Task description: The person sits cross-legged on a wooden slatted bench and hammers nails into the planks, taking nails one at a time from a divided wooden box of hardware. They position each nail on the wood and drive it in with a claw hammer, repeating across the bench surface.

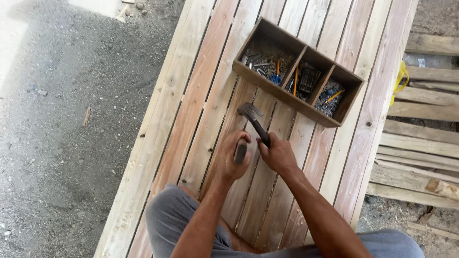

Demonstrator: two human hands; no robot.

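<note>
My right hand (277,154) grips the dark handle of a claw hammer (252,117), its metal head lying low over the slatted wooden panel (201,95). Close beside it, my left hand (234,155) is wrapped around a short dark grey metal tool (240,153) held upright against the slats. Both hands are near the middle of the panel, just in front of a wooden tray.
A three-compartment wooden tray (334,71) holds nails, pencils and small tools at the panel's far end. Gravel ground (57,119) lies to the left. Stacked boards (420,143) and a yellow cord (400,79) are on the right. My knees in grey shorts rest on the panel.
</note>
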